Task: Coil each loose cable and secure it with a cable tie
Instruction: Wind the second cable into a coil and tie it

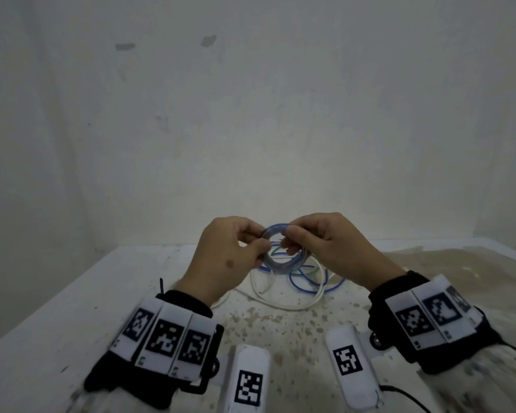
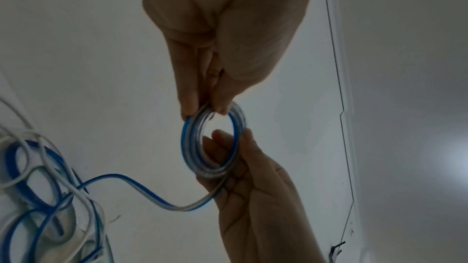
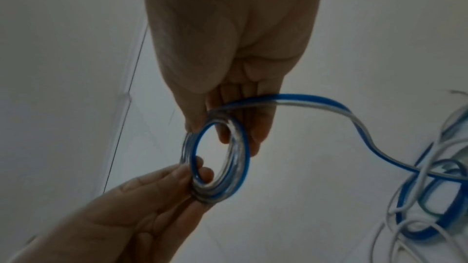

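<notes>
Both hands held up over the table [image 1: 72,308], near its far edge, w/ a small coil [image 1: 276,248] of blue-and-clear flat cable between them. Left hand [image 1: 221,257] pinches the coil's left side, thumb and fingertips curled round the stacked turns; in the left wrist view the thumb and forefinger close on the top of the ring [image 2: 212,141]. Right hand [image 1: 325,248] pinches the opposite side, fingers reaching through and behind the ring; right wrist view shows the fingers [image 3: 243,119] behind the coil [image 3: 215,163] and the thumb at its rim. Coil is off the surface, roughly upright, turns lying tight together. A loose tail of the same cable [image 2: 131,189] runs from the coil down to a tangle of blue and white cables [image 1: 298,281] lying on the table just beneath the hands, toward the far edge, about mid-width. Black wrist bands w/ square-pattern markers [image 1: 161,338] on both wrists. Table surface is white, speckled w/ brownish spots nearer the person. Plain pale wall [image 1: 251,99] behind.
</notes>
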